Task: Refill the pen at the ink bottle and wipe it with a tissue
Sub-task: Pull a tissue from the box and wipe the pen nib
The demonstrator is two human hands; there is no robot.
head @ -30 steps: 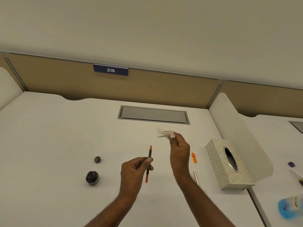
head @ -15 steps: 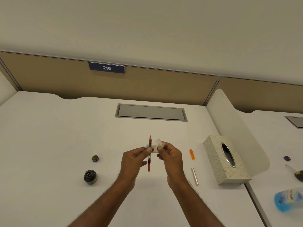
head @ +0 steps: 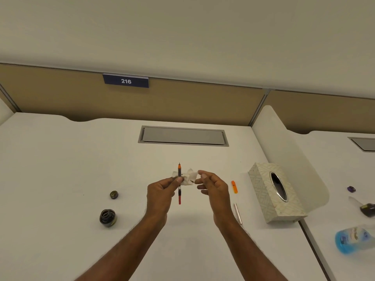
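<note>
My left hand [head: 161,191] pinches a slim pen [head: 179,191] upright, its orange nib end up and red end down. A small white tissue [head: 187,177] with dark ink spots lies behind the pen's upper part. My right hand [head: 212,186] grips the tissue's right edge with thumb and forefinger. The open ink bottle [head: 108,218] stands on the white desk [head: 60,163] to the left, apart from both hands. Its cap [head: 114,194] lies just beyond it.
An orange pen part [head: 234,186] and a silver pen barrel [head: 237,212] lie right of my right hand. A patterned tissue box [head: 275,192] sits at the desk's right edge beside a white divider [head: 284,142]. A blue bottle [head: 354,239] lies on the neighbouring desk.
My right hand brought the tissue down from above to the pen, then spread it behind the pen's upper part. The left hand kept the pen upright and raised it slightly.
</note>
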